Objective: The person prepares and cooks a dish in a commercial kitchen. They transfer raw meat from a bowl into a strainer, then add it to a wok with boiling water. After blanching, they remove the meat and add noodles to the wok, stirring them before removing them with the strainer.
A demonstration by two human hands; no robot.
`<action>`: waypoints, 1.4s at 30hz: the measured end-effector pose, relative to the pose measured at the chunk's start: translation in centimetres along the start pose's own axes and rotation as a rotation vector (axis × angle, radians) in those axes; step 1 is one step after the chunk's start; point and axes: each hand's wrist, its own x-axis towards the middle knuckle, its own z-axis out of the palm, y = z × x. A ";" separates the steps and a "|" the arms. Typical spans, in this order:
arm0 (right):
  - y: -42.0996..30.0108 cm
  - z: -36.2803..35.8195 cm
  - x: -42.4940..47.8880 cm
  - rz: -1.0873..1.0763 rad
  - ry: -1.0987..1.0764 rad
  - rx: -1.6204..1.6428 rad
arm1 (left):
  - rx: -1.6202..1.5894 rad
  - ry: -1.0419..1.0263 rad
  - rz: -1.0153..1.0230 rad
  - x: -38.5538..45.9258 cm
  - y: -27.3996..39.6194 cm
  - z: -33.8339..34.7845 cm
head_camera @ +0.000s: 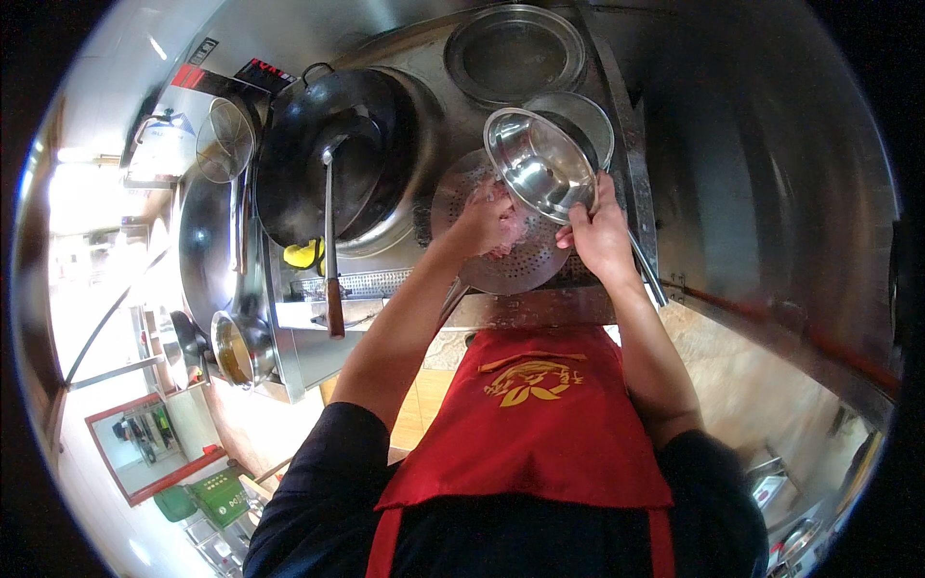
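Note:
My right hand (pixel 603 233) grips the rim of a shiny stainless steel bowl (pixel 543 160), which is tilted with its mouth towards me and to the left. The bowl's inside looks bare. Below its lower left edge, my left hand (pixel 483 220) is on raw pinkish meat (pixel 512 230), fingers partly hidden behind the pieces. Whether those fingers close on the meat is not clear. The meat lies in a round perforated metal strainer (pixel 538 269) at the front of the steel cooking range. Behind the bowl shows part of a round mesh strainer (pixel 601 130).
A black wok (pixel 311 180) stands on the left burner, with a wooden-handled ladle (pixel 331 238) across it. Beside it are a yellow cloth (pixel 303 254) and a wire skimmer (pixel 225 141). A round dark pan (pixel 514 54) sits at the back. A steel pot (pixel 242 350) holds brownish liquid, far left.

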 end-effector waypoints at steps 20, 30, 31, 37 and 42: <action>-0.5 2.5 27.1 -0.191 0.066 -0.187 | -0.032 0.335 -0.723 -17.0 1.5 -3.5; 5.6 9.6 40.5 0.260 -0.029 -0.080 | -0.194 0.264 -0.899 -30.8 5.1 -0.8; 5.8 9.9 40.6 0.309 -0.087 0.068 | -0.256 0.281 -0.886 -31.1 5.3 -0.7; 5.6 7.3 42.8 0.865 -0.186 0.831 | -0.404 0.059 -0.921 -30.0 4.7 -2.0; 3.6 4.0 38.8 0.686 -0.324 0.912 | -0.824 0.039 -0.731 -29.1 4.2 -2.2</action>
